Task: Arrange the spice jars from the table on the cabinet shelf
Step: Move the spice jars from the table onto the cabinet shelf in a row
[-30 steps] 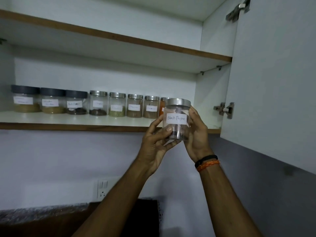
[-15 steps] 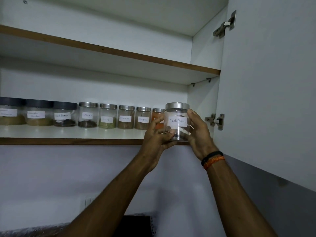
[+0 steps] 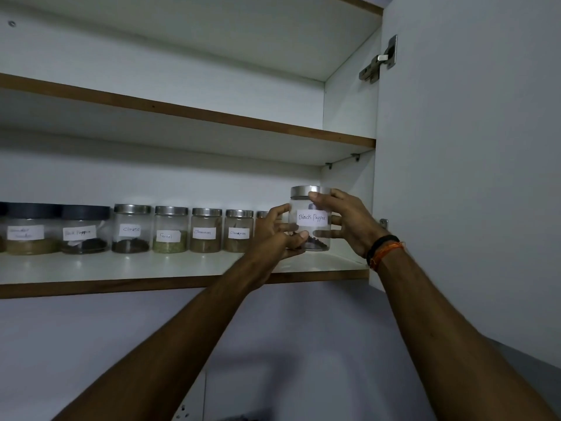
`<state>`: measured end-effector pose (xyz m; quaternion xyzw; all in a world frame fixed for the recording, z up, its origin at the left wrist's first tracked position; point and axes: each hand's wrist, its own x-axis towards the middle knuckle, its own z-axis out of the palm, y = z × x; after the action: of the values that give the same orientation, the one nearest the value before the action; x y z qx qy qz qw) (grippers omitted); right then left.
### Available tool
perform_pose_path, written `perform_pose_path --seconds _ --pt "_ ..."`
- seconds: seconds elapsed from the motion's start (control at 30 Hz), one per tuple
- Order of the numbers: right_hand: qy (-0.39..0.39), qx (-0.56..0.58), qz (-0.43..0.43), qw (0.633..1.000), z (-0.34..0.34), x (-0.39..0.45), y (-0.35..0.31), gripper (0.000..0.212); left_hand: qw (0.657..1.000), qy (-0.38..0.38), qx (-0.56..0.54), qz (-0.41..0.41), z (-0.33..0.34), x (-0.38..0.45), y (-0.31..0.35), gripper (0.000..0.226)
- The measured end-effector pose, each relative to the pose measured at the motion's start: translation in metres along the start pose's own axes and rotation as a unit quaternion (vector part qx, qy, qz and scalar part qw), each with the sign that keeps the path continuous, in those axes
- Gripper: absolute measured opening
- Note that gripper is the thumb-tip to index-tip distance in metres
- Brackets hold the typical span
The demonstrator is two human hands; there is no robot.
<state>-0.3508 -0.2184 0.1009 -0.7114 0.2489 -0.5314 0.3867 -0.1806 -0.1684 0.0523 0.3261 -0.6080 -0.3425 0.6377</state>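
A clear jar labelled Black Pepper [image 3: 312, 218], with a steel lid and a few peppercorns at its bottom, is at the right end of the lower cabinet shelf [image 3: 136, 268]. Both hands hold it: my left hand [image 3: 277, 235] grips its lower left side, my right hand [image 3: 346, 220] wraps its right side with the thumb on the lid. Whether its base touches the shelf I cannot tell. A row of several labelled spice jars [image 3: 170, 229] stands to its left along the shelf.
The cabinet's right wall [image 3: 349, 202] is close beside the held jar. The open door [image 3: 470, 147] with its hinges [image 3: 379, 60] stands to the right. An upper shelf [image 3: 182, 110] runs above. A wall socket [image 3: 185, 411] sits low on the wall.
Both hands have carried the Black Pepper jar up and inward over the shelf's right end, beside the row. The camera has tilted upward and the right thumb now rests on the lid.
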Motion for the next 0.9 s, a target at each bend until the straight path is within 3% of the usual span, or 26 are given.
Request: perform_pose_path --seconds 0.17,0.3,0.4,0.63,0.9 --pt "0.012 0.003 0.014 1.0 -0.005 0.02 0.02 0.042 0.98 -0.015 0.196 0.007 -0.005 0.012 -0.005 0.072" --pt "0.06 0.004 0.016 0.998 -0.008 0.037 0.04 0.044 0.886 -0.089 0.456 0.016 -0.013 0.025 -0.009 0.059" --pt "0.078 -0.002 0.019 0.997 -0.009 0.051 0.052 0.044 0.809 -0.17 0.561 -0.044 -0.019 0.026 -0.018 0.069" --pt "0.085 -0.046 0.03 0.995 -0.016 0.084 0.08 0.044 0.726 -0.28 0.624 -0.067 -0.018 0.031 -0.031 0.073" --pt "0.077 -0.049 0.05 0.995 -0.013 0.104 0.11 0.039 0.713 -0.292 0.633 -0.076 -0.019 0.037 -0.037 0.075"
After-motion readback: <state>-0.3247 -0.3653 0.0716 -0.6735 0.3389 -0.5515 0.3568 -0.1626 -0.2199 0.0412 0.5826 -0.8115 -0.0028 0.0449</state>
